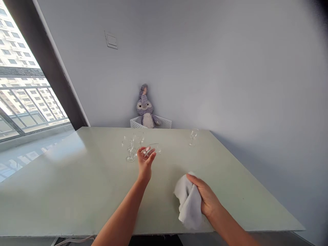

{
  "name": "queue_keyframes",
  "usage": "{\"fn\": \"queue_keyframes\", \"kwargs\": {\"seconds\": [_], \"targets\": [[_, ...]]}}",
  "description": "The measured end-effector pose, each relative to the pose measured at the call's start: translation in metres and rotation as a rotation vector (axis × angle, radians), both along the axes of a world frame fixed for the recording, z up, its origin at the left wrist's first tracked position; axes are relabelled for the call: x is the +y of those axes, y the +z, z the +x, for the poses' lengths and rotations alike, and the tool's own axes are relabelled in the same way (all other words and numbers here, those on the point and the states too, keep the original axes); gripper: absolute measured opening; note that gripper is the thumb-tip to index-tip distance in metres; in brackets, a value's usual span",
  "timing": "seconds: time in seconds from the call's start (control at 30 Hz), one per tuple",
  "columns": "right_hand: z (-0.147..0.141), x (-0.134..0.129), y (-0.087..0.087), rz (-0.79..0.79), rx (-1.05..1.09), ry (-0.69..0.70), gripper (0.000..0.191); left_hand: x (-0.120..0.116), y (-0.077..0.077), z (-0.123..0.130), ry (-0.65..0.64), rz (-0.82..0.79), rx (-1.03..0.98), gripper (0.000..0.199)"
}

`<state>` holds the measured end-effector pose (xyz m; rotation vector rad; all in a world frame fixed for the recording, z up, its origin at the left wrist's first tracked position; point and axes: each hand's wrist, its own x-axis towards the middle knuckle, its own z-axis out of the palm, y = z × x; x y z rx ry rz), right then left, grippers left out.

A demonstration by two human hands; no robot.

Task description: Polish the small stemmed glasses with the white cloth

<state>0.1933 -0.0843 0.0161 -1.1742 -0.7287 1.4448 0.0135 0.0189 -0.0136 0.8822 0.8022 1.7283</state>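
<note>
In my left hand (145, 163) is a clear wine glass (154, 148), tilted onto its side with the bowl pointing right. My fingers are closed around its lower part. Just left of that hand, a few more stemmed glasses (130, 149) stand close together, overlapping so that their outlines blur into each other. A white cloth (190, 203) hangs bunched from my right hand (207, 196), pinched under the thumb. The cloth is above the near part of the table, apart from the glass.
One wine glass (193, 136) stands alone at the table's far right. The pale green table (97, 191) meets a grey wall. Behind its far edge, a purple plush rabbit (145, 108) sits in a white perforated basket (164, 123). A window (23, 78) is at left.
</note>
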Motion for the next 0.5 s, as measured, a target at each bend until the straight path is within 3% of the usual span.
{"fn": "queue_keyframes", "kwargs": {"seconds": [0.13,0.27,0.43,0.5], "targets": [[-0.005,-0.005,0.013,-0.043,0.231,-0.113,0.026,-0.001,0.000,0.001,0.002,0.021,0.031,0.044],[-0.011,0.000,0.005,0.020,0.292,-0.203,0.029,-0.003,0.002,0.000,0.002,0.056,0.083,0.046],[-0.021,0.016,-0.005,0.188,0.164,-0.433,0.034,-0.005,0.002,0.002,-0.061,0.125,0.122,0.051],[-0.030,0.024,-0.001,0.228,0.028,-0.384,0.033,-0.007,0.000,0.006,-0.108,0.126,0.110,0.052]]}}
